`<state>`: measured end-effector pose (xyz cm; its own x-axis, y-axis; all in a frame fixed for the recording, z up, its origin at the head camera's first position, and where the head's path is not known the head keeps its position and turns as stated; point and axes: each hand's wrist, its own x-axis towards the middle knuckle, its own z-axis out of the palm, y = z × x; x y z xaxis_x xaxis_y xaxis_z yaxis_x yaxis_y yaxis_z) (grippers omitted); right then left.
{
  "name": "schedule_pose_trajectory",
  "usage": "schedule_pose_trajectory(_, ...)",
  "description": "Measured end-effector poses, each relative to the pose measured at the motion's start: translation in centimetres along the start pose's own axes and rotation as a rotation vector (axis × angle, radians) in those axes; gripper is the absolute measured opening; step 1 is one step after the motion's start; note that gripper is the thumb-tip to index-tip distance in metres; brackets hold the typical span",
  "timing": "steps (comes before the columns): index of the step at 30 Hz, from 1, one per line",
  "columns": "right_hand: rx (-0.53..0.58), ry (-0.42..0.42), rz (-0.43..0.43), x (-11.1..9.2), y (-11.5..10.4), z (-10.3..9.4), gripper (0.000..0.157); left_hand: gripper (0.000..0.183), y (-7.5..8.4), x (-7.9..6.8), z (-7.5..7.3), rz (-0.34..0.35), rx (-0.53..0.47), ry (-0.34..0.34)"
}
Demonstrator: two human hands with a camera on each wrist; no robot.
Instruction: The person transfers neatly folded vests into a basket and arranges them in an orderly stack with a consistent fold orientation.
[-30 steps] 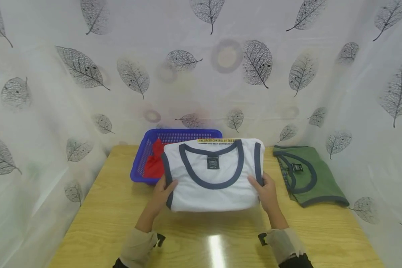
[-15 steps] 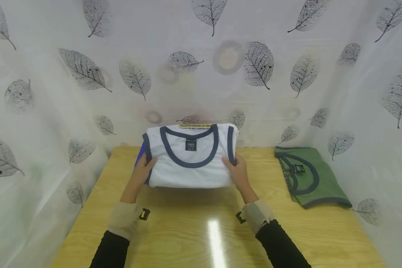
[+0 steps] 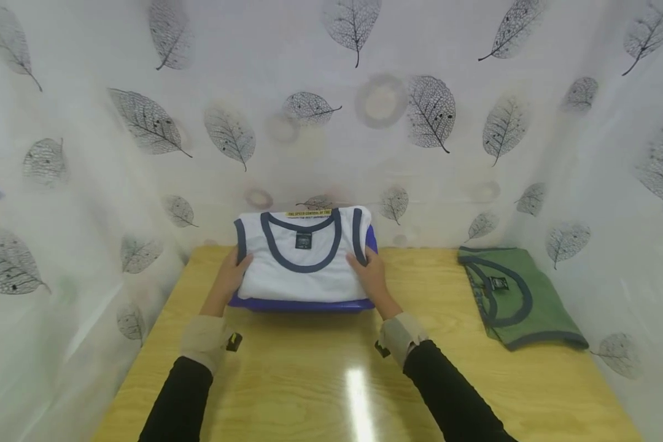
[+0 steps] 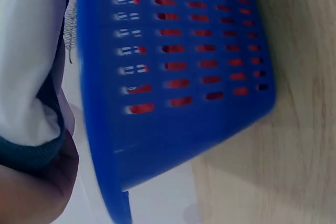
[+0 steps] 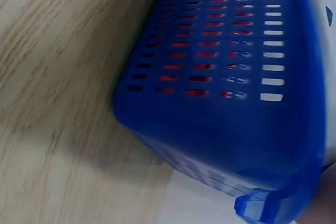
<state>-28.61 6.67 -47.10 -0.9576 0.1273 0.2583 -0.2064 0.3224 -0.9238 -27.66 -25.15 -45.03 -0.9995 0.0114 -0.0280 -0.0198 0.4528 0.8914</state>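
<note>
A folded white tank top (image 3: 298,283) with dark grey trim lies over the mouth of a blue plastic basket (image 3: 304,305). My left hand (image 3: 230,276) grips its left side, thumb on top and the other fingers underneath. At the opposite side my right hand (image 3: 370,276) holds it in the same way. In the left wrist view, the white cloth (image 4: 26,66) is at the level of the basket's rim (image 4: 97,103), with the hand partly visible below. Red cloth shows through the slots of the basket wall (image 5: 210,114) in the right wrist view.
On the right of the wooden table (image 3: 298,380) lies a folded green tank top (image 3: 547,301) with dark trim. A white leaf-patterned curtain (image 3: 320,153) encloses the back and sides.
Both hands have carried the white tank top leftward and away from me, from in front of the basket to over it. The green tank top has stayed put.
</note>
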Motion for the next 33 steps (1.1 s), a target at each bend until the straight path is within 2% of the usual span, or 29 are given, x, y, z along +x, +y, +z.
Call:
schedule_pose_trajectory(3, -0.041, -0.004, 0.015, 0.0, 0.3, 0.2, 0.024, 0.061, -0.5, 0.5, 0.2, -0.034, 0.066, 0.0)
schedule_pose_trajectory(7, -0.09, -0.008, -0.005, 0.0, 0.7, 0.3, 0.022, 0.06, -0.9, 0.7, 0.5, -0.052, 0.092, -0.002)
schedule_pose_trajectory(13, -0.166, -0.019, -0.006, 0.2, 1.0, 0.7, 0.019, 0.056, -1.1, 1.1, 1.1, -0.035, 0.105, 0.013)
schedule_pose_trajectory(17, -0.249, -0.014, 0.022, 0.2, 0.9, 1.0, 0.02, 0.053, -1.4, 1.4, 1.6, -0.009, 0.183, 0.029)
schedule_pose_trajectory(23, -0.396, -0.003, 0.007, 0.0, 0.7, 1.2, 0.022, 0.052, -1.4, 1.6, 2.4, -0.004, 0.305, 0.033)
schedule_pose_trajectory(33, -0.574, -0.027, 0.027, 0.2, 0.7, 2.1, 0.024, 0.049, -2.2, 2.2, 3.5, -0.01, 0.375, 0.058)
